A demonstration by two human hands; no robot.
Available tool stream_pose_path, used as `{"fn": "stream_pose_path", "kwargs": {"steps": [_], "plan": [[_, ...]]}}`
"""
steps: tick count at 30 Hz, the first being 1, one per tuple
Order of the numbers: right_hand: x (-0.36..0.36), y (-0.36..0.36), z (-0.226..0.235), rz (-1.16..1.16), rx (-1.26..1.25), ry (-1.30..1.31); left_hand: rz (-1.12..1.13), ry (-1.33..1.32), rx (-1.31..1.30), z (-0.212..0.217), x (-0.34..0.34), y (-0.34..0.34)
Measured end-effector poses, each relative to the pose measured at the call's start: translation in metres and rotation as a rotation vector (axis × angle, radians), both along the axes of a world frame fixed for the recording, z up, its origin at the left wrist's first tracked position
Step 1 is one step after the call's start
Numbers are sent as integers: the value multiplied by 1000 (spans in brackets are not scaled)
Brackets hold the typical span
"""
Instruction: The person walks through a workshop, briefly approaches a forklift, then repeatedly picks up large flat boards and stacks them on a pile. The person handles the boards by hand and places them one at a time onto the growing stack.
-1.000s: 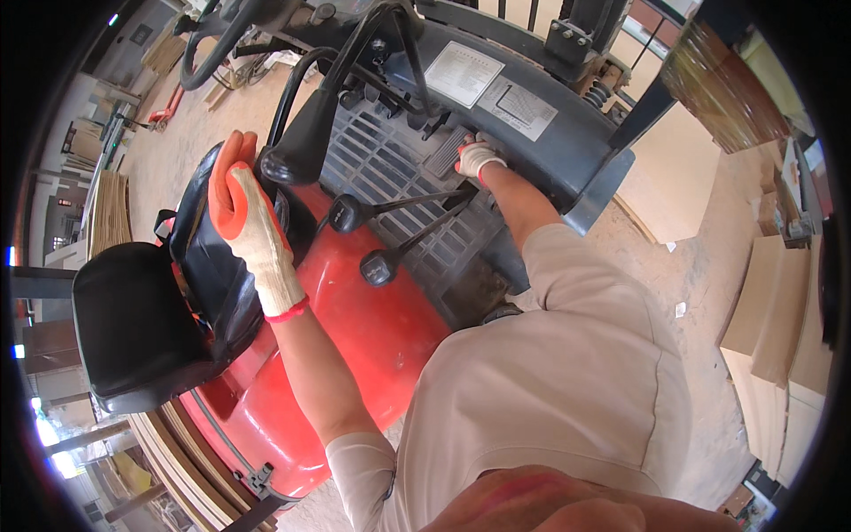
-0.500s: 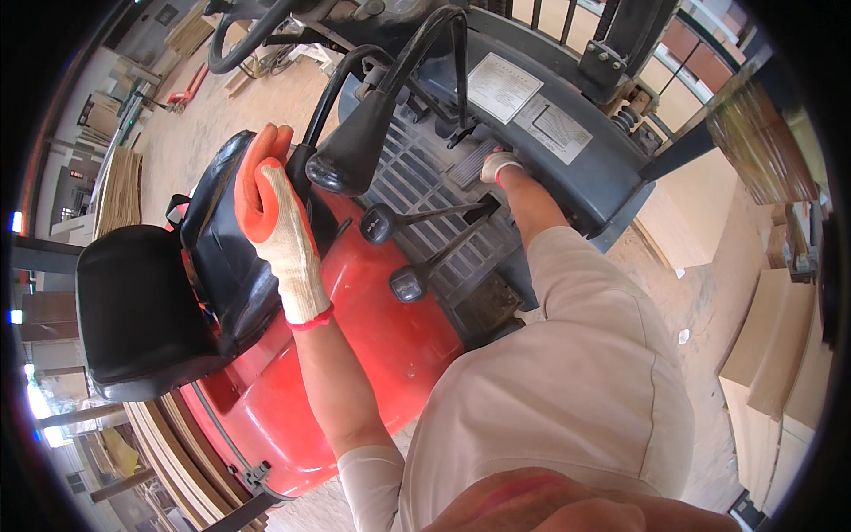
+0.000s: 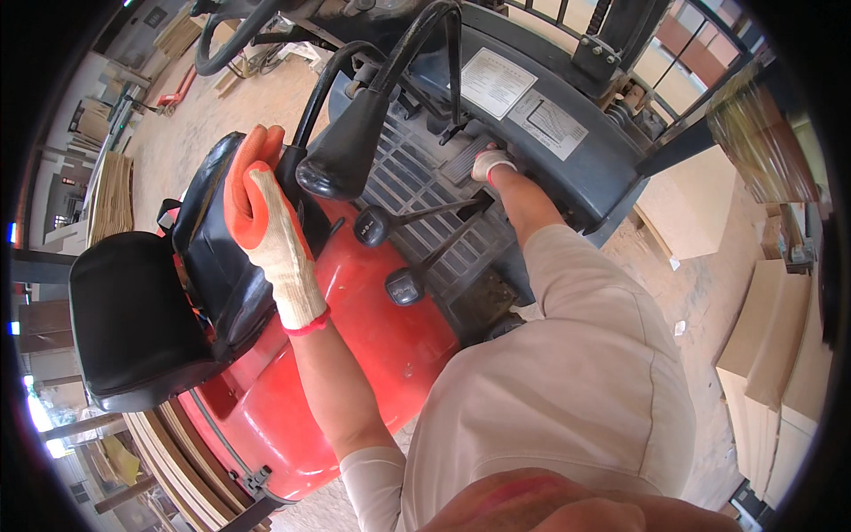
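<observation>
My left hand, in a cream glove with an orange palm, is held up beside the black forklift seat. Its fingers are stretched out, with nothing in them. Deep in the footwell, my gloved right hand reaches down beside the ribbed pedal, below the dark front panel. Its fingers are mostly hidden, so their grip does not show. Between my arms stand two black-knobbed levers, one with an upper knob and one with a lower knob.
A thick black grab handle rises over the slotted floor plate. The red body curves close to my left arm. The steering wheel is at upper left. Stacked boards lie at right, more boards at lower left.
The forklift has shifted slightly leftward in the picture. My left hand stays raised by the seat, and my right hand remains down by the pedal, a little further left in view.
</observation>
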State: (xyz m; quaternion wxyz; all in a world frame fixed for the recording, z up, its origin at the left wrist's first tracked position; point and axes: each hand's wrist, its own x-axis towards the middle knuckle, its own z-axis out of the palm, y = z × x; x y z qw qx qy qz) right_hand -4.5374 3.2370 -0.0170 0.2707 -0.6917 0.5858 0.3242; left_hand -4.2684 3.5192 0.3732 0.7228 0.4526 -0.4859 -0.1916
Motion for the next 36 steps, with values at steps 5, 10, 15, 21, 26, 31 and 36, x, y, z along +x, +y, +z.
{"fn": "stream_pose_path", "kwargs": {"steps": [5,10,15,21,26,31,36], "plan": [[-2,8,-14,-84,-247,5,14,-18,5,1,-1,1],[-5,14,4,-88,-216,-67,46,-70,11,1,-2,1],[-3,20,32,-22,-212,-36,5,7,-15,-2,0,0],[3,22,38,-76,-179,-67,35,-51,0,-4,0,0],[0,15,34,100,-162,-82,51,-41,10,-3,-2,0],[1,3,4,42,-229,-50,61,31,17,-3,-4,1],[0,12,-20,-109,-323,-130,75,46,45,-1,-5,3]]}}
